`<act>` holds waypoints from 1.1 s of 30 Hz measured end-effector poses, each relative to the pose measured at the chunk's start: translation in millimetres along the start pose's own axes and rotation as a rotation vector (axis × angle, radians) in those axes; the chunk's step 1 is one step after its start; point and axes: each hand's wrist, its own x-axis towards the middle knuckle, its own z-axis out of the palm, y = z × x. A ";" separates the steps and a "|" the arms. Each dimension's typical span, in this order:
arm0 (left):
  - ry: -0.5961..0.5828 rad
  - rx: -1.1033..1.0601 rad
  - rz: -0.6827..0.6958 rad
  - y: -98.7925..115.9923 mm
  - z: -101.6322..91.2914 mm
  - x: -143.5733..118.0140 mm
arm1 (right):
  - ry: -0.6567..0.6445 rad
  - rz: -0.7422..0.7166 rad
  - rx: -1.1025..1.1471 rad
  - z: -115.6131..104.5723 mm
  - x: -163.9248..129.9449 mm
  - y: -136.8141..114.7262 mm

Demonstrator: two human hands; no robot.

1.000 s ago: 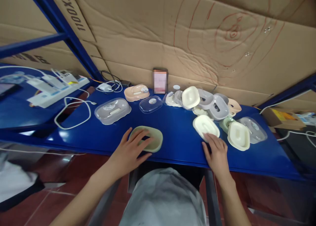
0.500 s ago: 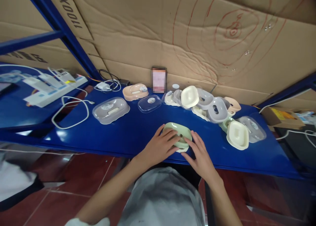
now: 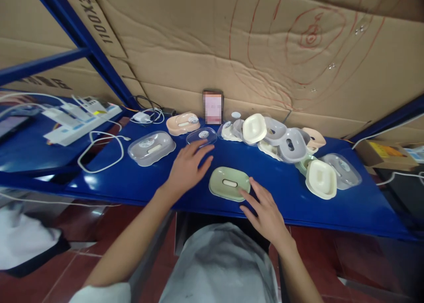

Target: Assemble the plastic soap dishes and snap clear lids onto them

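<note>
Moving left hand [image 3: 188,168] off pale-green dish [image 3: 220,187], extending far-left toward clear lid [image 3: 201,135] with grip released; resting right hand [image 3: 265,210], unclenched, against dish's right end, near middle of desk [image 3: 291,183]. Probably handling light, stiff, slightly slippery plastic, best taken by rim ends.

- Green dish [image 3: 220,179]: its right end lies partly behind the fingers [image 3: 249,198] of the right hand's grip [image 3: 267,212]; whether they touch or hover is unclear.
- Clear lid [image 3: 194,135], beyond the green dish and to its left: near edge hidden by the left hand's grip [image 3: 187,168]; contact cannot be told.
- Screen [image 3: 213,106], straight behind the green dish: contents pixelated.
- Heap of dishes [image 3: 298,150], behind and right of the green dish: overlapping pieces cover one another; count uncertain.
- Sticker [image 3: 147,142], left of and behind the green dish: print too small to read.
- White cloth [image 3: 21,236], far left of the green dish: cut off at the view's left edge.
</note>
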 end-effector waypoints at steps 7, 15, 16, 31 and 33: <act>-0.208 0.130 -0.175 -44.6 24.6 33.8 | 0.045 0.153 -0.001 6.8 -4.1 0.0; -0.151 -0.357 0.141 13.7 -11.4 -38.3 | 0.056 0.184 0.015 7.4 -3.2 -0.4; -0.191 -0.366 0.219 21.6 -11.1 -43.5 | 0.066 0.173 0.018 7.1 -3.3 -0.2; 0.033 -0.221 0.309 39.5 22.6 -80.5 | 0.004 0.014 0.003 3.3 1.0 -1.3; 0.000 -0.229 0.277 39.5 22.4 -78.8 | -0.001 0.033 0.017 2.1 4.0 -2.6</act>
